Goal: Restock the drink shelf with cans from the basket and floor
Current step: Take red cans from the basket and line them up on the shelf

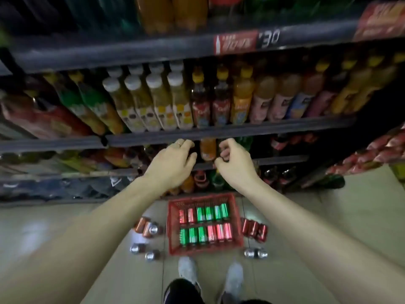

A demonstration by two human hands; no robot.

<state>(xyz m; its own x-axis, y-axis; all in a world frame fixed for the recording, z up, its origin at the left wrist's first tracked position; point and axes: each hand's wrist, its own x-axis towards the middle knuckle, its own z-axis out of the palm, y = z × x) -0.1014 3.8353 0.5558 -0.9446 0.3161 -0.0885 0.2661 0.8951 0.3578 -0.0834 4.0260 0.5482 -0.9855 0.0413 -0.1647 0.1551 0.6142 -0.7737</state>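
From the head view, both arms reach forward to the drink shelf (219, 131), where the two hands work at a lower tier just under a row of upright bottles (175, 99). The left hand (173, 161) has its fingers bent forward over a dark item on that tier; whether it grips it cannot be told. The right hand (234, 160) has its fingers curled inward, and what they hold, if anything, is hidden in the blur. Between the hands stands an orange bottle (207, 150). Below, on the floor (328, 216), a red basket (173, 238) sits against the shelf base, holding two rows of red and green cans (205, 224) lying flat. More cans lie loose on the floor: red ones (148, 227) just left of the basket, red ones (255, 229) just right, and silver-ended ones nearer the person's white shoes (188, 268).
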